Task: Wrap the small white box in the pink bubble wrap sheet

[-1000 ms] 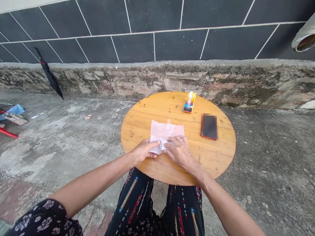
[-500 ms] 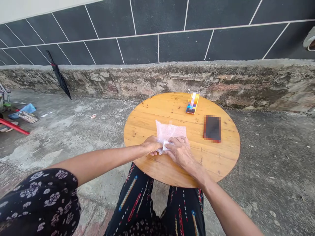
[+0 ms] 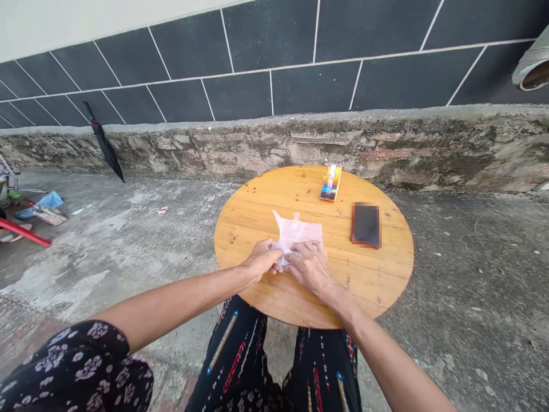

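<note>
Under R hand point(image 3: 312, 264), pink wrap point(image 3: 302, 232) part. hidden

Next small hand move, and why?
Probably have the left hand press the pink wrap's left side flat: it looks bunched at that hand's thumb. The right hand is already on the wrap to steady it, and the far part lies spread on the table.

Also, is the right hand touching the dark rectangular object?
Apart. The head view shows the table's wood between the right hand and the dark rectangular object.
</note>
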Available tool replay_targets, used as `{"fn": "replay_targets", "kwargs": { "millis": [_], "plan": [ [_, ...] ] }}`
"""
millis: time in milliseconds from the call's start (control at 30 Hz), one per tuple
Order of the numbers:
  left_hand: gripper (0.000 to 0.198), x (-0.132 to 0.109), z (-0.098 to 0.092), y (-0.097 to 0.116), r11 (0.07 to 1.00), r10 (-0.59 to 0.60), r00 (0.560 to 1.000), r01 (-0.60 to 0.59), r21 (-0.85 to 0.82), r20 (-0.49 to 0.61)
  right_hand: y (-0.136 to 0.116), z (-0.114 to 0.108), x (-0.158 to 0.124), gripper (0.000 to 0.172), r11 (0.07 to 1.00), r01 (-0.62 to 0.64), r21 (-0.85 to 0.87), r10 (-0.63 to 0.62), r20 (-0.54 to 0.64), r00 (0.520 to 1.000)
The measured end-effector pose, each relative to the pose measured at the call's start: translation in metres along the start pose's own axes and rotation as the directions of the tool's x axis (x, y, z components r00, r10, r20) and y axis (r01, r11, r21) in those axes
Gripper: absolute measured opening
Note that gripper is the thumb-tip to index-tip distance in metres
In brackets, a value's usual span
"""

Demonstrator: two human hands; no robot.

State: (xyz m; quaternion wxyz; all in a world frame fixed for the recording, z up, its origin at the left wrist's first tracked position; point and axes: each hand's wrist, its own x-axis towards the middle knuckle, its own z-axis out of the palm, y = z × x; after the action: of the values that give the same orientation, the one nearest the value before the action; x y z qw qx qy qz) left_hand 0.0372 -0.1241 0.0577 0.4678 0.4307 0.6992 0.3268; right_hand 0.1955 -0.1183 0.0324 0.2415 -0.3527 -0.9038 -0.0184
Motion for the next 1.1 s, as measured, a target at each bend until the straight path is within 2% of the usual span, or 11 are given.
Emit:
{"fn": "replay_targets", "kwargs": {
  "millis": [200, 467, 600, 733, 833, 933, 1100],
  "plan": [
    [0.009, -0.002, -0.001, -0.005, 0.995, 0.068, 0.998, -0.069, -0.067, -0.008, -0.002, -0.005, 0.002, 0.011, 1.0, -0.008, -0.006, 0.008, 0.031, 0.999],
    [0.01, -0.001, 0.002, -0.01, 0.972, 0.213, 0.977, -0.211, -0.104, 0.011, 0.0, -0.002, 0.001, 0.013, 0.997, -0.031, 0.067, 0.031, -0.005, 1.0],
    [0.01, -0.003, 0.002, -0.011, 0.964, 0.251, 0.968, -0.248, -0.097, 0.019, -0.002, -0.002, 0.001, 0.027, 0.986, -0.13, 0.108, 0.133, -0.023, 0.991],
    [0.007, -0.004, 0.001, -0.011, 0.946, 0.324, 0.945, -0.323, -0.027, 0.048, -0.001, 0.0, 0.001, 0.038, 0.983, -0.141, 0.118, 0.147, -0.042, 0.988],
    [0.01, -0.004, -0.002, -0.009, 0.926, 0.358, 0.926, -0.369, 0.081, 0.119, 0.001, 0.002, 0.001, 0.04, 0.983, -0.138, 0.117, 0.145, -0.048, 0.988],
    [0.019, -0.006, -0.009, -0.006, 0.926, 0.328, 0.913, -0.361, 0.109, 0.243, 0.002, 0.001, 0.0, 0.044, 0.985, -0.135, 0.11, 0.14, -0.044, 0.989],
    [0.024, -0.008, -0.027, 0.002, 0.908, 0.284, 0.857, -0.385, 0.167, 0.431, 0.002, -0.001, -0.002, 0.049, 0.99, -0.116, 0.083, 0.12, -0.034, 0.992]
  ]
}}
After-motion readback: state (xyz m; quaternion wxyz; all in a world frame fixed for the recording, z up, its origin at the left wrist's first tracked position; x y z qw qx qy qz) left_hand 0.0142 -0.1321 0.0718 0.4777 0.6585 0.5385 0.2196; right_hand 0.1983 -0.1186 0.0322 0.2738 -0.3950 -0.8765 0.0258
